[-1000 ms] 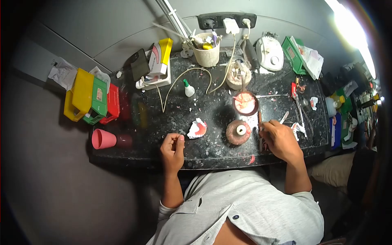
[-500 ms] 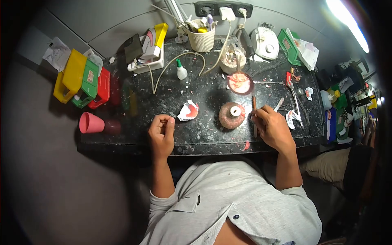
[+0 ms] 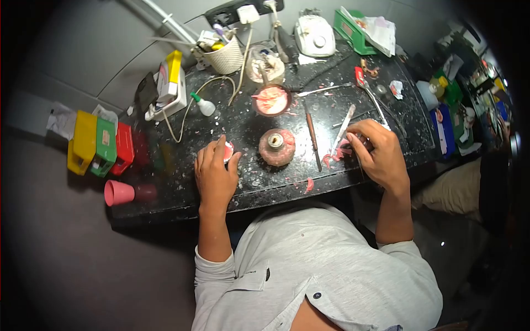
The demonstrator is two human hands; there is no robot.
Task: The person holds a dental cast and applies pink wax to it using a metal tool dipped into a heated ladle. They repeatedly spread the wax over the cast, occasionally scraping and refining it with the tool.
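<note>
In the head view, the left hand (image 3: 216, 172) is spread palm-down over a white-and-pink piece (image 3: 228, 151), thumb and fingers parted around it; the fingers hide much of it, and I cannot tell how firmly they touch. The piece lies on the table (image 3: 176, 187), at the hand's one o'clock. It looks light, its white part stiff and probably brittle, its pink part perhaps waxy and easily dented, so the white rim seems the safer hold.

The right hand (image 3: 379, 154) has curled fingers; whether anything is between them I cannot tell. Pink scraps (image 3: 343, 150) lie at its nine o'clock.

From the piece, a round flask (image 3: 277, 149) stands at three o'clock, obstructing the straight path between the hands, with a brown-handled tool (image 3: 311, 132) beyond. A pan (image 3: 272, 101) of pink material sits between one and two o'clock, a green-capped bottle (image 3: 206, 107) at eleven.
</note>
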